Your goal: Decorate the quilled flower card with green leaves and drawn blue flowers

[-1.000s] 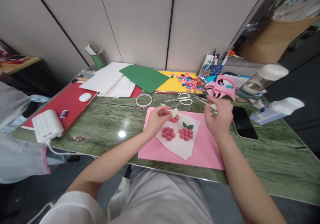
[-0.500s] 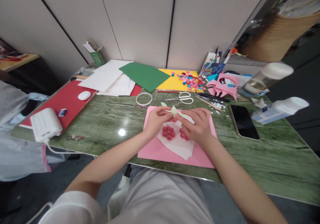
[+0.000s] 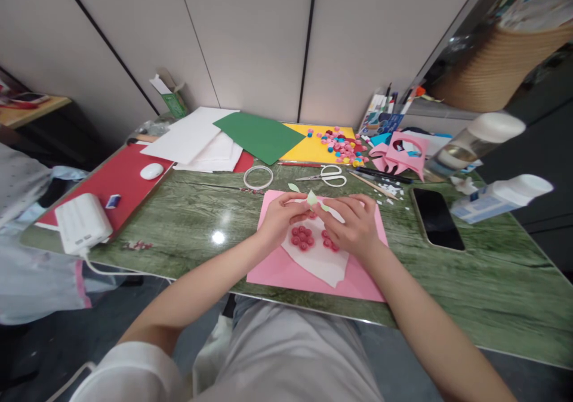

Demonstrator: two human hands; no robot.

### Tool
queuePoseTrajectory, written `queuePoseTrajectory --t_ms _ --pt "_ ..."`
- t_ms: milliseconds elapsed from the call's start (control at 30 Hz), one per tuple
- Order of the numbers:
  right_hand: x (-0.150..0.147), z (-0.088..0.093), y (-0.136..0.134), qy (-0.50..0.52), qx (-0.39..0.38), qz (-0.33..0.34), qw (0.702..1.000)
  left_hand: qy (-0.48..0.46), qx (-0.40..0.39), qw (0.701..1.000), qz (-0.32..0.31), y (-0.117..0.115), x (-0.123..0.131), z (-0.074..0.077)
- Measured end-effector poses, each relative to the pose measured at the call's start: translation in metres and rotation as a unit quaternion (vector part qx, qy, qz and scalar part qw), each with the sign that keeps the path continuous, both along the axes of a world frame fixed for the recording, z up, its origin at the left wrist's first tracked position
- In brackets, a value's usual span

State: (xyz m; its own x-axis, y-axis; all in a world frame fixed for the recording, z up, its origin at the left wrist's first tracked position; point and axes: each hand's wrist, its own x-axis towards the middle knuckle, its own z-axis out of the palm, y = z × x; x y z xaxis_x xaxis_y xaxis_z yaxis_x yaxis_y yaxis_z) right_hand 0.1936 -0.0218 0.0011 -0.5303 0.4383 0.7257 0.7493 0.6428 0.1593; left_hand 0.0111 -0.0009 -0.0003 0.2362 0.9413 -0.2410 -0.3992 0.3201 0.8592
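Observation:
Over a sheet of pink paper (image 3: 273,270), my left hand (image 3: 283,215) and my right hand (image 3: 353,224) meet with closed fingertips on a small pale green paper leaf (image 3: 312,198), whose pointed tip sticks up between them. Under the hands lies a white paper cutout (image 3: 320,267) on the pink sheet. One flower of rolled red-pink paper coils (image 3: 302,238) shows whole on it. A second coil flower (image 3: 329,242) is partly covered by my right hand, and a third is mostly hidden behind the fingers. Just beyond my left hand rests another pale green leaf (image 3: 293,187).
Behind the hands lie white-handled scissors (image 3: 331,176), a tape roll (image 3: 258,178) and green paper (image 3: 259,136). Many paper coils (image 3: 342,145) cover yellow paper. A phone (image 3: 437,218) and bottles (image 3: 504,198) stand to the right; a power bank (image 3: 83,223) is at left.
Almost nothing differs. My fingers shift very slightly around the leaf, which stays between them.

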Motion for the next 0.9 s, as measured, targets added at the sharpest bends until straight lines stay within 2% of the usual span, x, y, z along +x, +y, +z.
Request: queuePoseTrajectory --t_ms 233,467,600,733,900 --pt "0.003 -0.006 0.005 -0.025 0.038 0.008 0.999 -0.074 -0.103 0.99 -0.054 0.001 -0.004 0.006" --pt "-0.005 -0.01 0.007 0.03 0.029 0.024 0.999 -0.084 -0.102 0.989 -0.062 -0.002 -0.002 0.005" --pt "-0.006 -0.012 0.006 0.027 0.027 -0.003 0.999 -0.082 -0.118 0.988 -0.063 -0.002 -0.001 0.004" --pt "-0.007 -0.01 0.005 0.034 0.019 -0.05 0.998 -0.09 -0.079 0.991 -0.054 0.002 -0.003 0.005" --pt "-0.006 -0.007 0.004 0.018 0.033 -0.03 0.999 -0.043 -0.012 0.998 -0.044 0.009 -0.005 0.003"
